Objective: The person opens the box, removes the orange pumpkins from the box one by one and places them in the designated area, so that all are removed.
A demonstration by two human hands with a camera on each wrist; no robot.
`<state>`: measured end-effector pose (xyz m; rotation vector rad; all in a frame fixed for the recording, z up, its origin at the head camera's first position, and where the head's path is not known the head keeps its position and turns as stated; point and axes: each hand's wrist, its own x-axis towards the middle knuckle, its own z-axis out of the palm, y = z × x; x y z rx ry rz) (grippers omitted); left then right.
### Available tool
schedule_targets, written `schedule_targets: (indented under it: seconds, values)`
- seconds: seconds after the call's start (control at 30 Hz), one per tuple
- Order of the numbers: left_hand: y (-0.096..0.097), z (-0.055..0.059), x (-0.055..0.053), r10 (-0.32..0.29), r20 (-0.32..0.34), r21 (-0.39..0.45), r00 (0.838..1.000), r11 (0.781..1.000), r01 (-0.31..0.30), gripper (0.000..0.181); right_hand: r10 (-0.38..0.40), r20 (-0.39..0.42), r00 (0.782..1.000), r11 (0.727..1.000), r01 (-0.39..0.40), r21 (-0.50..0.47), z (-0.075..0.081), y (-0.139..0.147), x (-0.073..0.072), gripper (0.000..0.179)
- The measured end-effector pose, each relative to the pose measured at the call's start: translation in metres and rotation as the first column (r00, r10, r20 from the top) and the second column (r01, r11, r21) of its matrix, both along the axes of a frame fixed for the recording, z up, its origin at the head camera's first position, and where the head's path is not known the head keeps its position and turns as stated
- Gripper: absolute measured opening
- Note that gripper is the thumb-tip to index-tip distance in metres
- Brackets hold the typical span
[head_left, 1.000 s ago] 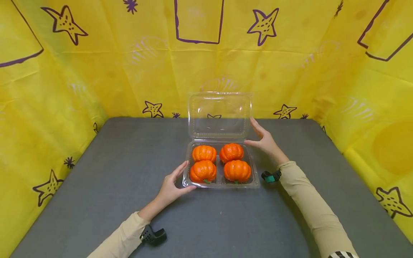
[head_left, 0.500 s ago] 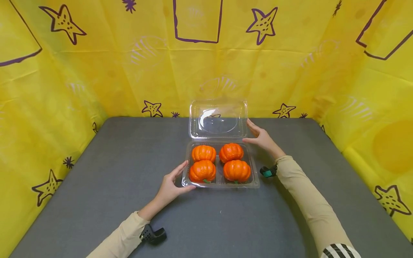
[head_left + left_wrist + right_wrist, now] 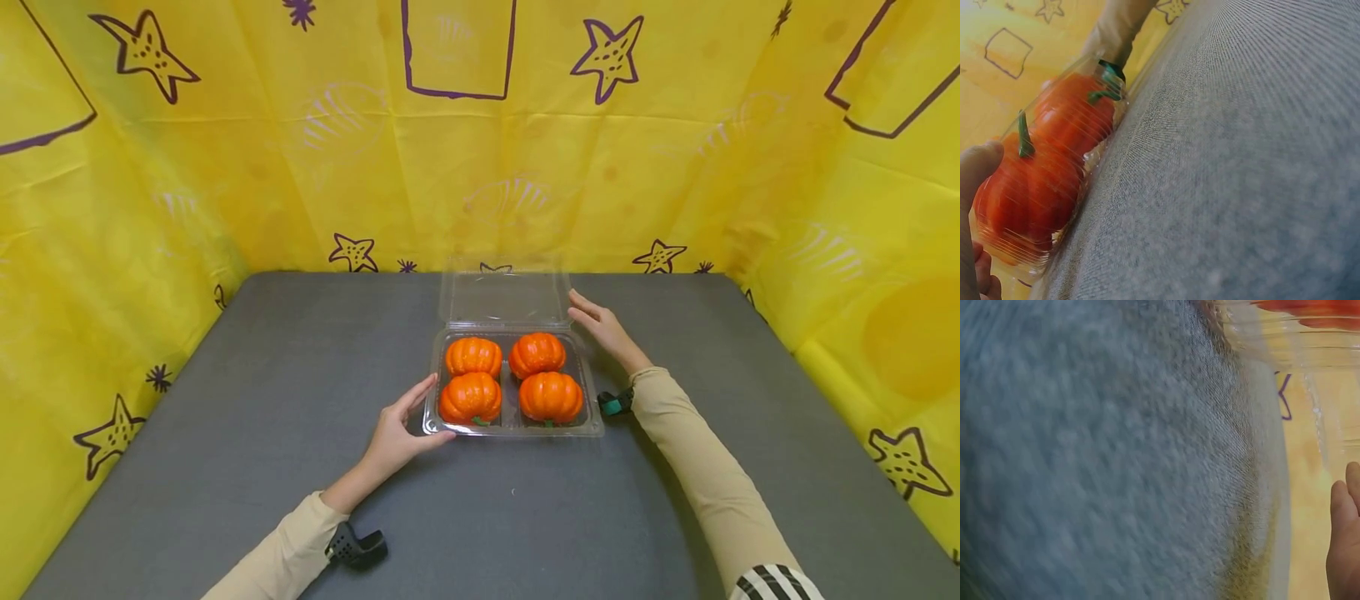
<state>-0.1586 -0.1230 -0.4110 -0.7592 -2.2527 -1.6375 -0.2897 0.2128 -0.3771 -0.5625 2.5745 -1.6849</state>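
Clear clamshell box (image 3: 513,427) sits mid-table (image 3: 225,433), w/ 4 orange pumpkins (image 3: 514,377) in its tray, 2x2. Lid (image 3: 504,298) is swung open, tipped far back on the rear hinge, so the pumpkins are uncovered. Your left hand (image 3: 397,433) rests at the tray's front-left corner, fingers straight, thumb touching the rim, likely bracing the box so it can't slide. Your right hand (image 3: 600,327) is by the lid's right edge, fingers relaxed, gripping nothing; can't tell if it touches.
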Motion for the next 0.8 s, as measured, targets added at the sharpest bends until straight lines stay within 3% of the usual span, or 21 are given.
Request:
schedule_targets:
  seconds: [0.23, 0.3, 0.5, 0.63, 0.8]
  values:
    - [0.000, 0.002, 0.001, 0.009, -0.003, -0.019, 1.000, 1.000, -0.009, 0.075, -0.005, 0.045, 0.999, 0.999, 0.007, -0.047, -0.029, 0.010, -0.015, 0.056]
    - [-0.001, 0.001, 0.002, 0.009, -0.005, -0.020, 1.000, 1.000, -0.009, 0.074, -0.001, 0.067, 0.998, 0.999, 0.005, -0.052, -0.031, 0.008, -0.012, 0.056]
    - [-0.002, 0.000, 0.004, -0.003, -0.044, -0.030, 0.999, 1.000, 0.001, 0.072, 0.016, 0.115, 0.993, 0.999, -0.011, -0.043, -0.019, 0.004, 0.004, 0.054]
    - [-0.002, -0.001, 0.003, 0.002, -0.097, -0.040, 0.995, 0.999, -0.006, 0.070, 0.007, 0.124, 0.992, 1.000, -0.005, -0.014, -0.017, 0.005, 0.005, 0.056]
    - [-0.002, 0.000, 0.003, 0.010, -0.115, -0.052, 0.993, 0.999, -0.016, 0.069, -0.007, 0.115, 0.993, 0.997, 0.016, -0.080, -0.016, 0.012, 0.003, 0.061]
